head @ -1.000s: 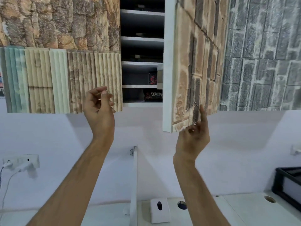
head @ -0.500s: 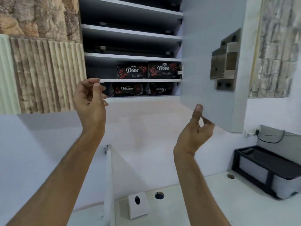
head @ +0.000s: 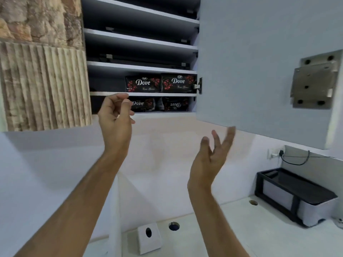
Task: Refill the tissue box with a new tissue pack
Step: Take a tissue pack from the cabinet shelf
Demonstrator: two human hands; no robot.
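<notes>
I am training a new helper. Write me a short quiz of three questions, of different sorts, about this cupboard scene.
1. True or false: the cupboard door stands open.
2. How many Dove packs show on the two lowest shelves? A) two B) four C) six
3. Fill in: the white tissue box stands on the ____, far below both hands.

Key:
1. True.
2. B: two on the upper shelf, upper left pack and upper right pack; two below, lower left pack and lower right pack, which lies upside down.
3. Counter. The left hand and the right hand hold nothing.
</notes>
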